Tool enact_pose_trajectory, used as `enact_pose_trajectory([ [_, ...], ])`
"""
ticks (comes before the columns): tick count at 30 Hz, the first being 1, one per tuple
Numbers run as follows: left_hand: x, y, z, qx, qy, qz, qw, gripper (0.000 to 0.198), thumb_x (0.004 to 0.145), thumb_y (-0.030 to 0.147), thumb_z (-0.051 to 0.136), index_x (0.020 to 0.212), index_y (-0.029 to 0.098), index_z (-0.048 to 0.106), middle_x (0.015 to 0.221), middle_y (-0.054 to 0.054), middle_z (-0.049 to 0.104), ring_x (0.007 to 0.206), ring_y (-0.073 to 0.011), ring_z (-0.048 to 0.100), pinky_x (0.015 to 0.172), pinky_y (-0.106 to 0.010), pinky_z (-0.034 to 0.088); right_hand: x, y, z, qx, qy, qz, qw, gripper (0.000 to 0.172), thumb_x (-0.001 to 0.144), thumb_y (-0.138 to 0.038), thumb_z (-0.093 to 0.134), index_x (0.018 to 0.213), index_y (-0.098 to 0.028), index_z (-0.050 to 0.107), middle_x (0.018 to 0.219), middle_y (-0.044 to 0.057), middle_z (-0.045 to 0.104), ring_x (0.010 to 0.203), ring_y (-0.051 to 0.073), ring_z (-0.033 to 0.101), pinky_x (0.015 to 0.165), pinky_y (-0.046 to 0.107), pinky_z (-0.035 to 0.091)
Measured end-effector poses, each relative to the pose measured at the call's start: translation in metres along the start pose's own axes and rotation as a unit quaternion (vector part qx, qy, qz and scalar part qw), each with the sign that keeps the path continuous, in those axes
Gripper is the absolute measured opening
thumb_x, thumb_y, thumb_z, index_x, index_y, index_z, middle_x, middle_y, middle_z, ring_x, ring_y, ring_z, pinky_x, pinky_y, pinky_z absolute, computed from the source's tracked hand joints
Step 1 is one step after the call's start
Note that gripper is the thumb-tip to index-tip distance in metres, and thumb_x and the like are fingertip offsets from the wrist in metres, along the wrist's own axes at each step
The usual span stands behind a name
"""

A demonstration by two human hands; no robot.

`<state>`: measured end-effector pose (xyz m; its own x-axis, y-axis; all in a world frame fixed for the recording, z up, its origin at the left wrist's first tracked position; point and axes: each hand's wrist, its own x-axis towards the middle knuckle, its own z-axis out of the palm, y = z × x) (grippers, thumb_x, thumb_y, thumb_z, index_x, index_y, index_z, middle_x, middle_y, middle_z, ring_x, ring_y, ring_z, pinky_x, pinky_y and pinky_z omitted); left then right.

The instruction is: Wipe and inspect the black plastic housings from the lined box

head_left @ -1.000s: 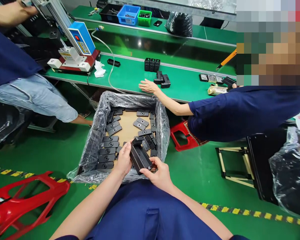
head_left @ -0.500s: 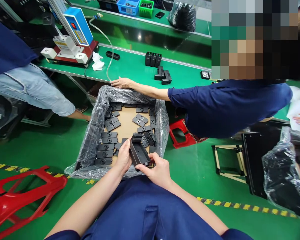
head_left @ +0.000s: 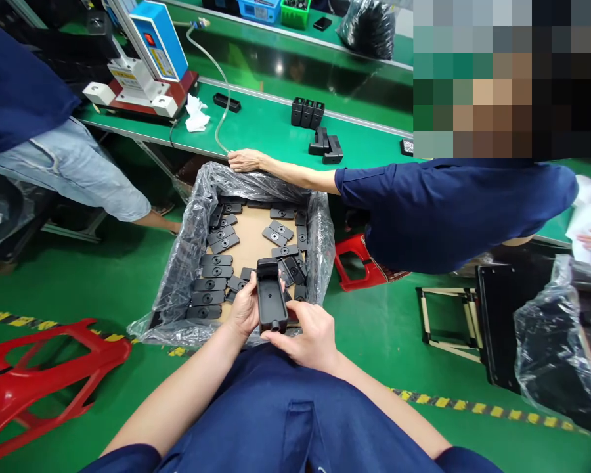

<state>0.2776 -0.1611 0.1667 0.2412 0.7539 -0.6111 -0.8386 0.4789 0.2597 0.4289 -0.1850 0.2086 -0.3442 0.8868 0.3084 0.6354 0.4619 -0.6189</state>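
Observation:
Between my two hands is a black plastic housing (head_left: 270, 295), long and hollow, with its open side facing up toward me and a small round stub at its near end. My left hand (head_left: 245, 307) grips its left side, fingers partly hidden beneath. My right hand (head_left: 309, 332) holds the lower right corner, thumb at the near end. Just beyond and below stands a box lined with clear plastic film (head_left: 177, 263). Several flat black parts (head_left: 217, 270), each with a round mark, lie along the sides of its cardboard bottom (head_left: 251, 233).
A co-worker's arm (head_left: 295, 176) reaches across the box's far edge. Behind runs a green bench (head_left: 266, 121) with a press (head_left: 160, 49), black parts (head_left: 308, 113) and a hose. Red stools (head_left: 54, 387) stand at the left and right. Another person stands at far left.
The black housing has turned in my hands from a slant to nearly straight, its open side now facing me more fully. The co-worker's hand has closed up somewhat at the bench edge.

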Motion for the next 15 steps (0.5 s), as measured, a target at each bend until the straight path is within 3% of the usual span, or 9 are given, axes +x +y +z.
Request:
enact_pose_trajectory([
  [9,0.001,0.011,0.0,0.013,-0.04,0.014,0.999,0.046,0.088,0.046,0.05,0.118,0.012,0.059,0.09,-0.012,0.067,0.078,-0.0208,0.066,0.067,-0.032,0.056,-0.001,-0.003,-0.001,0.03,-0.002,-0.011,0.999,0.056,0.078,-0.07,0.058,0.091,-0.016,0.064,0.071,0.006,0.067,0.065,0.017,0.062,0.064,0.028,0.045],
  [15,0.003,0.013,0.0,0.017,-0.038,0.014,0.999,0.047,0.088,0.047,0.049,0.118,0.012,0.059,0.09,-0.012,0.067,0.077,-0.0208,0.066,0.067,-0.032,0.056,-0.001,-0.004,0.0,0.037,0.007,-0.009,0.999,0.052,0.08,-0.065,0.06,0.094,-0.015,0.062,0.074,0.006,0.067,0.065,0.017,0.062,0.061,0.028,0.045],
])
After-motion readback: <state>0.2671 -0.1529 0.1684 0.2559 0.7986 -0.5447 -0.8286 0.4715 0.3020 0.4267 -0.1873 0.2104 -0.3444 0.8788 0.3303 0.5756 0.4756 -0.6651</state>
